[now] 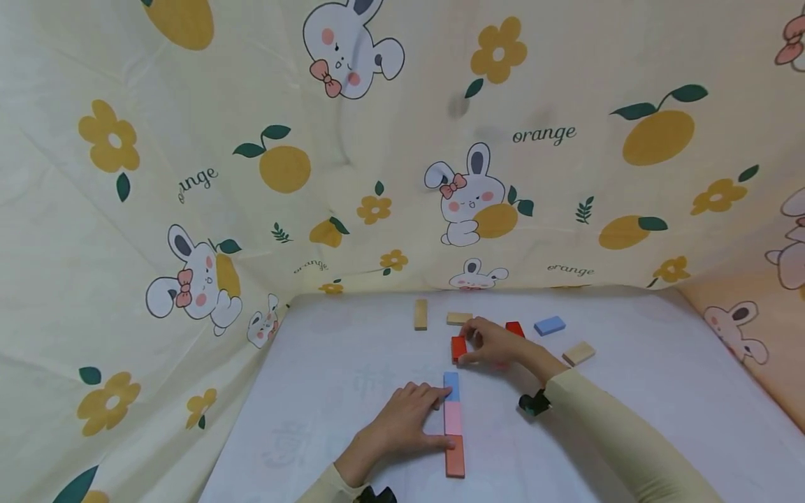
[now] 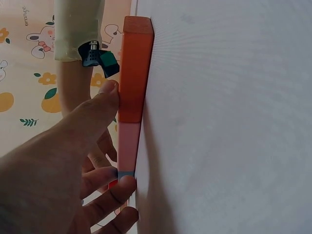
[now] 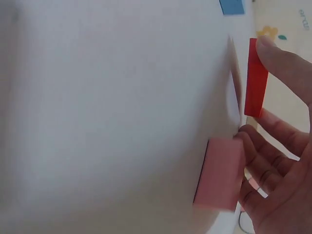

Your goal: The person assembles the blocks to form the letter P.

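Observation:
A straight row of three blocks lies on the white table: blue (image 1: 451,384), pink (image 1: 453,418) and orange (image 1: 455,457), end to end. My left hand (image 1: 405,419) rests against the row's left side, thumb at the orange block (image 2: 135,73) and forefinger at the blue one, fingers fairly straight. Beyond the row's far end, my right hand (image 1: 497,342) pinches a red block (image 1: 458,349) by its ends between thumb and finger. That red block (image 3: 256,80) lines up roughly with the row, a gap between them. A pink block (image 3: 219,175) sits beside the right hand's fingers.
Toward the back stand two wooden blocks, one upright in view (image 1: 421,314) and one crosswise (image 1: 458,318). Right of them are another red block (image 1: 514,328), partly hidden, a blue block (image 1: 550,325) and a wooden block (image 1: 578,353). A printed cloth (image 1: 390,140) hangs behind.

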{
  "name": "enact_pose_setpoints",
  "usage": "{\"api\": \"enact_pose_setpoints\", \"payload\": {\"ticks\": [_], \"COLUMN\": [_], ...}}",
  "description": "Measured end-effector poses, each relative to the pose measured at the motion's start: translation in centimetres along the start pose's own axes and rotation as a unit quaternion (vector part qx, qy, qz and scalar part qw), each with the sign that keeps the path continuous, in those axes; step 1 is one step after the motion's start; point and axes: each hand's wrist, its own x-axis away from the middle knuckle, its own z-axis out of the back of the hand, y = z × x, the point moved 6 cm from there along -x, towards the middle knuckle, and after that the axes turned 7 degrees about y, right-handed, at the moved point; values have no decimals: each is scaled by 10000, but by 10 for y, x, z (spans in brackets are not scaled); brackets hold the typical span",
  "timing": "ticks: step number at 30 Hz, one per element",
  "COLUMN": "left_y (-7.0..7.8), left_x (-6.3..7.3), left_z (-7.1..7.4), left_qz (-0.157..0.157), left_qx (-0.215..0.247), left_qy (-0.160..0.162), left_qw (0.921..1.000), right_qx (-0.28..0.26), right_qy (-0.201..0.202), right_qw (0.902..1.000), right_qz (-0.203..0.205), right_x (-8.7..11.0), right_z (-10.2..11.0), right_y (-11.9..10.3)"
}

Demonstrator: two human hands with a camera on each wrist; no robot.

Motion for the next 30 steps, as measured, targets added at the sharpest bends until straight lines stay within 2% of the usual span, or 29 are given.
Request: {"api": "enact_pose_setpoints", "payload": {"ticks": [13, 30], "left_y": [-1, 0], "left_x": [-1, -1], "left_z": [-1, -1], "left_qz": [-15, -2], "left_qx": [27, -26], "left_qy": [3, -22], "left_qw": [10000, 10000], "right_qx": [-47, 306], "right_qy": [112, 159], "right_qw": [9998, 9994], "right_qz": [-157, 46], "right_x": [7, 11], "right_z": [-14, -20], "right_y": [-16, -25]}}
